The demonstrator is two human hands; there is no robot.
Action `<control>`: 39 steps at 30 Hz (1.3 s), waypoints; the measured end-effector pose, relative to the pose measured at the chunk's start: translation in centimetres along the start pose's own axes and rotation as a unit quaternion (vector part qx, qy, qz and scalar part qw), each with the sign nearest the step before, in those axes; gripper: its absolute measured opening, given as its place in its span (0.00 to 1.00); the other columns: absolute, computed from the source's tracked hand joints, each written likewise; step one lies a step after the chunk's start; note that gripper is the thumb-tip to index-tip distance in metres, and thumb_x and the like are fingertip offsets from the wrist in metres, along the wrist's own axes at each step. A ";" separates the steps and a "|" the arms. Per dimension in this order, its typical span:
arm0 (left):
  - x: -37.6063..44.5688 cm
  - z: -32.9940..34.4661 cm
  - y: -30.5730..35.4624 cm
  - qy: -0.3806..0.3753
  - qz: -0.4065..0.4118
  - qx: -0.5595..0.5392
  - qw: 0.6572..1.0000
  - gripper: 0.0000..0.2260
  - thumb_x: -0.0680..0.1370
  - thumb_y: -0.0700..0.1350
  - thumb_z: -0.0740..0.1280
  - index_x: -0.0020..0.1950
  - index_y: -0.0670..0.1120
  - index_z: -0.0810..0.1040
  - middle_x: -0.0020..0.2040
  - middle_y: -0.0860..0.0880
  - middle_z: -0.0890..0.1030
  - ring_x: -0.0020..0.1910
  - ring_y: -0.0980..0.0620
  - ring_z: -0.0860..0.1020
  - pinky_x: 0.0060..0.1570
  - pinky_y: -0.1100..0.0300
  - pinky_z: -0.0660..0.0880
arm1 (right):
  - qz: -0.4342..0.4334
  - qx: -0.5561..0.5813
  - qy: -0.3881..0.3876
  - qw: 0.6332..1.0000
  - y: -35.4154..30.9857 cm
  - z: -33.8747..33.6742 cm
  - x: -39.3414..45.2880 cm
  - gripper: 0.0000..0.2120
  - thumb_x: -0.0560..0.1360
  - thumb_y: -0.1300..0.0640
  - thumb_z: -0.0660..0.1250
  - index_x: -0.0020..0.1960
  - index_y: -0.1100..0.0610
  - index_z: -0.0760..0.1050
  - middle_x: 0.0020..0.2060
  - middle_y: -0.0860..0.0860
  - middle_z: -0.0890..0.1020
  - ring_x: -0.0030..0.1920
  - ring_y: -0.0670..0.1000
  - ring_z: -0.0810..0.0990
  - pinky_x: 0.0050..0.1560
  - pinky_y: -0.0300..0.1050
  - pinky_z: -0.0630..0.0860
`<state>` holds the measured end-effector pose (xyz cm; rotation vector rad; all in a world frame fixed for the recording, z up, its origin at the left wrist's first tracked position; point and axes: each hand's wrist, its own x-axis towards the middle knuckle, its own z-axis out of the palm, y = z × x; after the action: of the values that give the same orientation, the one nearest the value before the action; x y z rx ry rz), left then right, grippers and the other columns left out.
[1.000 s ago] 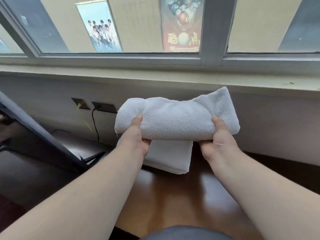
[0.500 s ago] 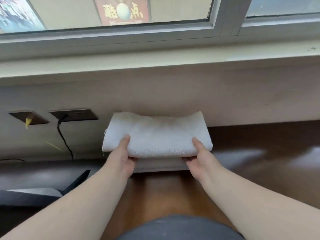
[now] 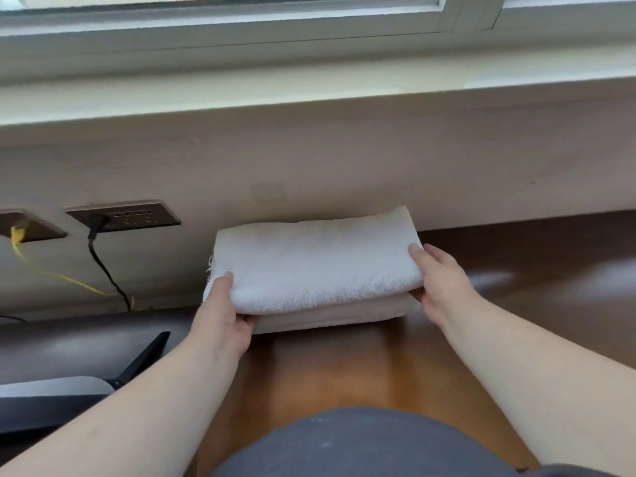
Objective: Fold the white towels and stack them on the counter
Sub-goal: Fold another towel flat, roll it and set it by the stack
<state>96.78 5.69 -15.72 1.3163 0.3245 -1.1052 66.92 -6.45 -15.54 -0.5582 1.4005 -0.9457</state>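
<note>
Where hands grip, folded towel over half-hidden lower towel.

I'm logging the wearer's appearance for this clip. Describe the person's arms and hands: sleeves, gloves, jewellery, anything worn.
Both forearms are bare up to the frame edge, with no sleeves in view. The left hand and right hand wear no gloves, and no rings, watch or bracelet show on the parts visible. The fingernails look short and unpainted. The only clothing visible is a grey-blue garment at the bottom of the frame.
</note>
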 end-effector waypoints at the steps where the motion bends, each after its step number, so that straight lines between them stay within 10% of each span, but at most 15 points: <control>1: 0.0 -0.2 -0.2 0.003 0.006 0.014 1.000 0.12 0.75 0.49 0.72 0.57 0.53 0.78 0.48 0.52 0.86 0.48 0.50 0.84 0.47 0.46 0.81 | -0.007 -0.037 -0.005 0.999 0.2 -0.2 0.1 0.25 0.72 0.48 0.75 0.66 0.52 0.74 0.57 0.51 0.83 0.54 0.50 0.83 0.42 0.46 0.81; 6: -0.3 -0.9 1.0 0.090 0.153 0.206 0.962 0.23 0.68 0.51 0.67 0.64 0.56 0.75 0.50 0.55 0.82 0.49 0.50 0.81 0.50 0.49 0.79 | -0.077 -0.218 0.021 0.973 0.3 0.4 0.0 0.08 0.71 0.47 0.67 0.49 0.43 0.80 0.50 0.45 0.84 0.50 0.46 0.81 0.51 0.47 0.78; 12: 1.0 1.0 4.0 0.058 0.201 0.484 0.850 0.21 0.70 0.66 0.65 0.51 0.51 0.72 0.44 0.52 0.78 0.43 0.46 0.77 0.49 0.50 0.74 | -0.152 -0.353 0.010 0.923 -2.0 2.0 1.1 0.15 0.75 0.52 0.63 0.60 0.49 0.76 0.45 0.42 0.80 0.46 0.46 0.78 0.39 0.37 0.68; 19: 0.6 1.0 2.8 0.108 0.268 0.580 0.762 0.18 0.78 0.57 0.65 0.56 0.45 0.67 0.53 0.42 0.77 0.51 0.39 0.75 0.50 0.49 0.70 | -0.154 -0.517 0.006 0.842 -0.7 1.3 1.6 0.18 0.80 0.50 0.61 0.67 0.55 0.67 0.56 0.57 0.78 0.53 0.60 0.76 0.49 0.50 0.69; 22: -0.8 2.4 2.3 0.140 0.439 0.622 0.634 0.26 0.73 0.52 0.72 0.69 0.46 0.71 0.69 0.41 0.72 0.68 0.39 0.70 0.70 0.43 0.61 | -0.356 -0.585 0.067 0.726 -0.4 2.2 0.1 0.22 0.75 0.53 0.67 0.68 0.53 0.70 0.64 0.59 0.73 0.64 0.62 0.69 0.64 0.58 0.64; 24: -2.0 3.4 0.9 0.021 0.548 0.659 0.514 0.29 0.74 0.54 0.70 0.73 0.49 0.69 0.74 0.42 0.67 0.73 0.40 0.64 0.73 0.43 0.50 | -0.446 -0.619 0.008 0.646 -0.2 3.4 -1.0 0.28 0.74 0.45 0.62 0.73 0.47 0.65 0.73 0.58 0.66 0.72 0.60 0.60 0.73 0.60 0.51; 27: -2.1 3.8 -1.2 -0.081 0.462 0.801 0.372 0.35 0.73 0.72 0.48 0.78 0.61 0.51 0.80 0.46 0.50 0.78 0.39 0.47 0.71 0.35 0.43 | -0.371 -0.729 -0.115 0.564 0.4 4.2 -1.4 0.36 0.73 0.28 0.45 0.78 0.38 0.51 0.81 0.53 0.50 0.79 0.59 0.42 0.75 0.65 0.39; 30: -0.2 3.6 -1.6 -0.073 0.391 0.846 0.356 0.37 0.68 0.77 0.38 0.75 0.67 0.37 0.80 0.49 0.40 0.77 0.39 0.39 0.68 0.30 0.42 | -0.302 -0.754 -0.133 0.568 0.7 4.0 -0.6 0.41 0.69 0.22 0.40 0.78 0.36 0.41 0.81 0.50 0.43 0.79 0.59 0.36 0.74 0.69 0.40; 39: -4.9 6.6 -1.3 -0.080 0.385 0.867 0.307 0.39 0.67 0.77 0.36 0.76 0.64 0.40 0.80 0.47 0.43 0.78 0.40 0.41 0.70 0.32 0.45 | -0.295 -0.732 -0.160 0.593 -3.2 1.5 -2.7 0.45 0.65 0.20 0.43 0.78 0.36 0.44 0.81 0.47 0.42 0.79 0.57 0.35 0.75 0.67 0.42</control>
<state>90.86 2.34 -10.90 2.5274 -2.1922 -0.2412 67.91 -6.29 -11.23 -2.4191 1.3979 0.1572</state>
